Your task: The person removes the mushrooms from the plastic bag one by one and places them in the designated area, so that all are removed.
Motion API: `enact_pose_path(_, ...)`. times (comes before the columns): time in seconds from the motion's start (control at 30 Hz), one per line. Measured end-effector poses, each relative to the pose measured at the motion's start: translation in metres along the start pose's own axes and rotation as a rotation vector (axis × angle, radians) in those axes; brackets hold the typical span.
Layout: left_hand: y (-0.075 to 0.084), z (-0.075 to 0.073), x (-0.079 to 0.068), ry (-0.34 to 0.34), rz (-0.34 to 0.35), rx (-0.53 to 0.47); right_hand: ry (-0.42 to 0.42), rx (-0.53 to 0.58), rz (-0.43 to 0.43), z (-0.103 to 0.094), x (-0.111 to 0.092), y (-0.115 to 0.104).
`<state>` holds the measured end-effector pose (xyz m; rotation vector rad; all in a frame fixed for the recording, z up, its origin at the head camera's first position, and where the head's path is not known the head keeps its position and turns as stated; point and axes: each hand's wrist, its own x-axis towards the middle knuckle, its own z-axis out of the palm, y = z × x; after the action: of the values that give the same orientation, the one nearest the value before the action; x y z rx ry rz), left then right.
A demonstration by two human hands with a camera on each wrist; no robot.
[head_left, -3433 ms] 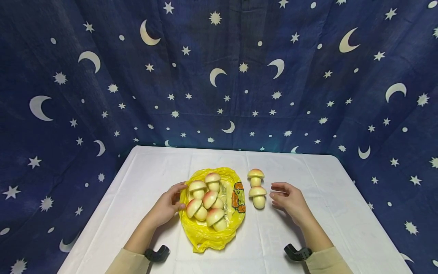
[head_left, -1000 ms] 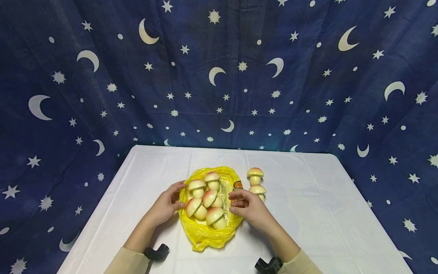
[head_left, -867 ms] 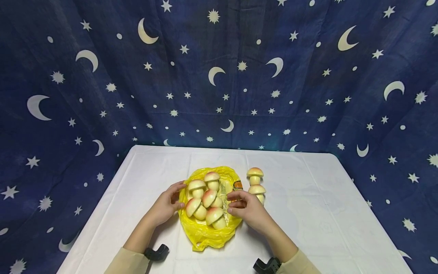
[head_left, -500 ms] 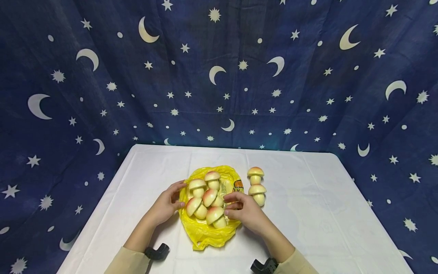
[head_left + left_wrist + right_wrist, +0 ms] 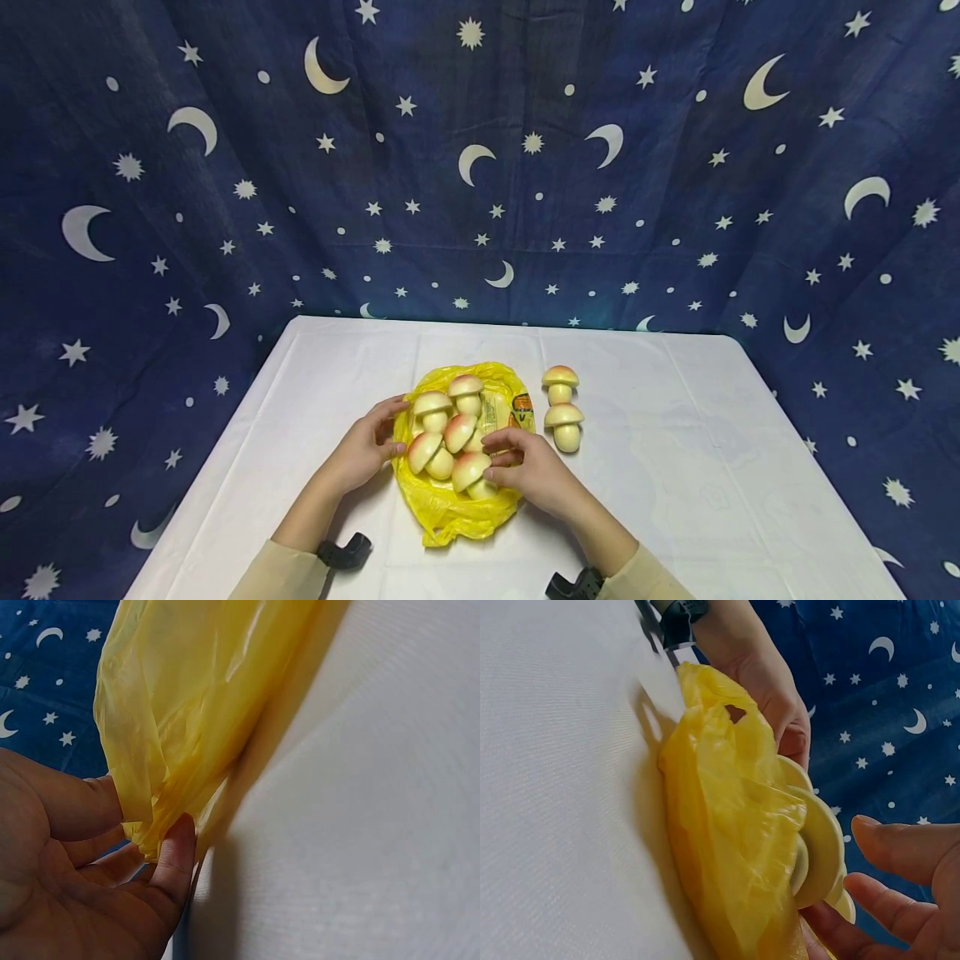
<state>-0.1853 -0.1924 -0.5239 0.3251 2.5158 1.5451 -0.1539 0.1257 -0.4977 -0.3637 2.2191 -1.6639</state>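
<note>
A yellow plastic bag [image 5: 450,521] lies spread on the table with several toy mushrooms in it, cream with reddish caps. My left hand [image 5: 363,454] holds the bag's left edge; in the left wrist view thumb and fingers [image 5: 178,851] pinch the gathered plastic. My right hand [image 5: 536,471] reaches over the bag's right side, fingertips at the front-right mushroom [image 5: 467,472]. In the right wrist view the right thumb [image 5: 900,844] stands apart from the nearest mushroom [image 5: 826,844], fingers loosely bent; the bag partly hides their tips.
Right of the bag, two more toy mushrooms lie on the white tablecloth [image 5: 660,400], a far one [image 5: 560,383] and a nearer one [image 5: 566,427], touching in line. A dark blue curtain [image 5: 480,275] with moons and stars hangs behind and beside the table.
My right hand has moved left, from beyond the two loose mushrooms to over the bag, then closer to the front-right mushroom. My left hand stays at the bag's edge.
</note>
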Motion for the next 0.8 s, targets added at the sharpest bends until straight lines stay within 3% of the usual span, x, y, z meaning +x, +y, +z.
enact_pose_path(0.8,0.0012,0.0007,-0.0003,0.0,-0.007,0.0,0.055,-0.039,0.038,0.0078,0.0046,0.003)
